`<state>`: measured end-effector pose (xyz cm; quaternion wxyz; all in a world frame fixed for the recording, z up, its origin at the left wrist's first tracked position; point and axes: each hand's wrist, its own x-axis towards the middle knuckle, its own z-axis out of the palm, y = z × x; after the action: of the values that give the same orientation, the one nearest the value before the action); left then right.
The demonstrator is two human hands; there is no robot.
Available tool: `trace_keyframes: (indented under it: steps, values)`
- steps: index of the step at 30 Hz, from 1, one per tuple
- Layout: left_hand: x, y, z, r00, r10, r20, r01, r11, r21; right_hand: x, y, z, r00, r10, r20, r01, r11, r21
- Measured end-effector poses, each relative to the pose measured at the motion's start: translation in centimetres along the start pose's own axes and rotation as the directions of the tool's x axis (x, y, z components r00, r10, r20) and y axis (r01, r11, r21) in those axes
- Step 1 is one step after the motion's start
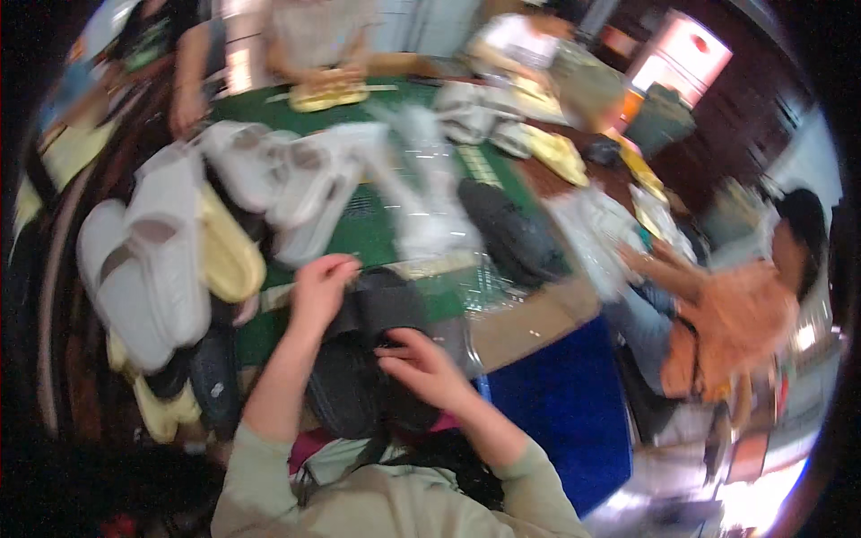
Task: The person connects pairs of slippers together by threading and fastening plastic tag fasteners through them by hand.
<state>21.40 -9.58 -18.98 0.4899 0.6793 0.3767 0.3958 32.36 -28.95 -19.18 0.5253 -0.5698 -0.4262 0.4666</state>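
In front of me lies a pair of black slide sandals point(345, 386), close to my body. My left hand point(321, 289) hovers at the far left edge of the pair, its fingers pinched together; blur hides whether something thin is between them. My right hand point(423, 366) grips the right-hand sandal beside its strap, with fingers bent at the strap's edge. Just beyond, clear plastic bags point(430, 206) lie on the green table top point(359, 220). Another dark sandal pair point(511, 231) rests to the right of the bags.
Stacked white slides point(148, 269) and a pale yellow slide point(229, 247) crowd the left side. More white slides point(314, 179) lie farther in. A blue panel point(565, 412) is at the right front. A co-worker in orange point(735, 327) handles plastic at right; others work along the far side.
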Motion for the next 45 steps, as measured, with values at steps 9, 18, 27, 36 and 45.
trace_keyframes:
  steps: [9, 18, 27, 36, 45]
  values:
    - [0.1, -5.7, -4.1, 0.971, -0.237, 0.015, 0.229, 0.919, -0.320, 1.9, -20.9, 6.7, 0.613, -0.689, 0.387, 0.782, 0.460, -0.421]
    - [0.4, -5.6, -3.1, 0.993, -0.102, 0.052, 0.115, 0.870, -0.479, 5.4, -19.4, 12.9, 0.249, -0.736, 0.630, 0.962, 0.113, -0.248]
    - [0.0, -2.8, -3.7, 0.987, -0.149, -0.053, 0.106, 0.871, -0.480, 15.6, -2.1, 1.6, 0.983, -0.127, 0.129, 0.162, 0.935, -0.315]
    - [-0.4, -2.0, -3.2, 0.961, -0.251, -0.116, 0.151, 0.829, -0.539, 15.1, -1.0, 1.7, 0.984, -0.133, 0.122, 0.151, 0.977, -0.151]
    - [-0.5, -1.9, -2.8, 0.978, -0.153, -0.145, 0.068, 0.881, -0.469, 15.3, -1.0, 1.8, 0.975, -0.223, 0.001, 0.223, 0.975, 0.007]
